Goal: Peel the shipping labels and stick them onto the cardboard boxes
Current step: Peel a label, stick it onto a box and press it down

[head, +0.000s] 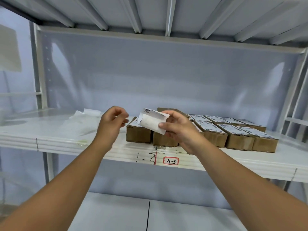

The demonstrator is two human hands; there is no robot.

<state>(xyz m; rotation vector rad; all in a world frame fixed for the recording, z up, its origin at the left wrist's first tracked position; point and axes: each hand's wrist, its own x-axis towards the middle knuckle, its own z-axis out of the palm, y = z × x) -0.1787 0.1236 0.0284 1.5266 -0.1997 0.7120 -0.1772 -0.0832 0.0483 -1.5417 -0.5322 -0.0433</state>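
I'm looking at a white metal shelf point(66, 140), grey back panel point(166, 77) behind it, ribbed underside of the upper shelf point(150, 12) above. On the front edge: handwritten "1-3" point(145, 158), then a red-bordered "4-3" tag point(171, 161). Crumpled clear plastic point(73, 125) lies on the left. Lower shelf point(116, 214) has a dark seam.

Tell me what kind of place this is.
Likely a warehouse or packing stockroom: steel shelving, a row of labelled cardboard boxes, and a location tag reading 4-3 on the shelf edge.

The right hand point(176, 129) hides some boxes point(164, 141); label point(152, 121) print is unreadable.
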